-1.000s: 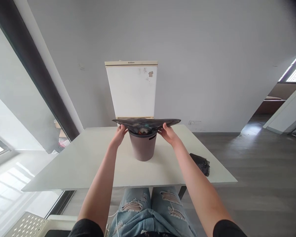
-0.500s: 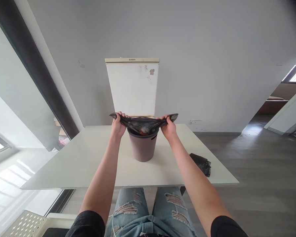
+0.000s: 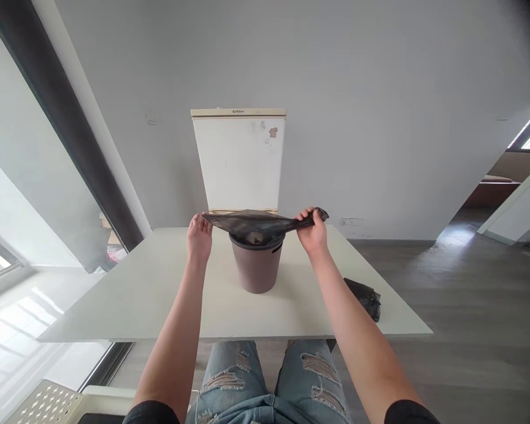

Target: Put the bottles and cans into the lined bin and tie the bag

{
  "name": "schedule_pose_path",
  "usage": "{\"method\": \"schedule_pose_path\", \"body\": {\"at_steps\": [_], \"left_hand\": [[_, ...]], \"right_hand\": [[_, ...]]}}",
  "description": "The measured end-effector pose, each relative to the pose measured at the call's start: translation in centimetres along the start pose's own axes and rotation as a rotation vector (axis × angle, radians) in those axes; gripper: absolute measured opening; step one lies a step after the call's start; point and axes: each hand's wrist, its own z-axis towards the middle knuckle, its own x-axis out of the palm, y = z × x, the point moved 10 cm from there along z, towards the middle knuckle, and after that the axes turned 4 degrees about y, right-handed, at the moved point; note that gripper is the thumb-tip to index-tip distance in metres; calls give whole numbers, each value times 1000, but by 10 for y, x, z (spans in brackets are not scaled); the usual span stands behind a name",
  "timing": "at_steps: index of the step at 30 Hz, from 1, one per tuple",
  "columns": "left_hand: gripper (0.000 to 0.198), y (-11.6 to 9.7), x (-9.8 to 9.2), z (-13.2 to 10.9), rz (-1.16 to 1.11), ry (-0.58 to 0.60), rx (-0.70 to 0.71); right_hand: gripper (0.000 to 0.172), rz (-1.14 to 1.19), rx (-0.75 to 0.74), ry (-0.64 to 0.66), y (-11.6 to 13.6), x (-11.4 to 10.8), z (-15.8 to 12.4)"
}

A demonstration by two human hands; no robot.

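Note:
A mauve waste bin [image 3: 257,266] stands at the middle of a white table [image 3: 150,294]. A dark plastic bag [image 3: 252,221] sits in it, with its top stretched flat above the rim. My left hand [image 3: 198,238] pinches the bag's left end, just left of the bin. My right hand [image 3: 312,231] is closed around the bunched right end, and a short tail sticks out past the fist. Both hands pull the bag taut across the bin's mouth.
A crumpled black bag [image 3: 364,297] lies near the table's right edge. A white cabinet [image 3: 239,160] stands against the wall behind the table. A window with a dark frame [image 3: 62,126] runs along the left. A doorway [image 3: 507,176] opens at the right.
Both hands have moved apart, pulling the bag's top wider and flatter over the bin. The right hand has bunched its end into a fist.

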Motion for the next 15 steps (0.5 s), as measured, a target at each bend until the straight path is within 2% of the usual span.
{"method": "schedule_pose_path", "body": {"at_steps": [2, 3, 5, 7, 8, 10, 13, 15], "left_hand": [[48, 19, -14, -11, 43, -3, -98], [57, 28, -15, -16, 80, 29, -145], [70, 42, -2, -25, 168, 166, -208], [73, 47, 24, -29, 243, 332, -201], [71, 46, 39, -29, 267, 397, -182], [62, 38, 64, -25, 300, 442, -135], [53, 19, 94, -16, 276, 409, -81], [50, 4, 111, -12, 194, 382, -39]], "right_hand": [[43, 29, 18, 5, -7, -15, -8], [51, 26, 53, 26, -14, -20, -13], [66, -40, 177, 97, -34, -22, -23], [72, -136, 287, 174, -53, -18, -32], [73, -173, 309, 209, -58, -13, -35], [67, -194, 280, 239, -58, 1, -34], [49, -133, 136, 180, -37, 22, -25], [45, -81, 40, 158, -18, 39, -21]]}}
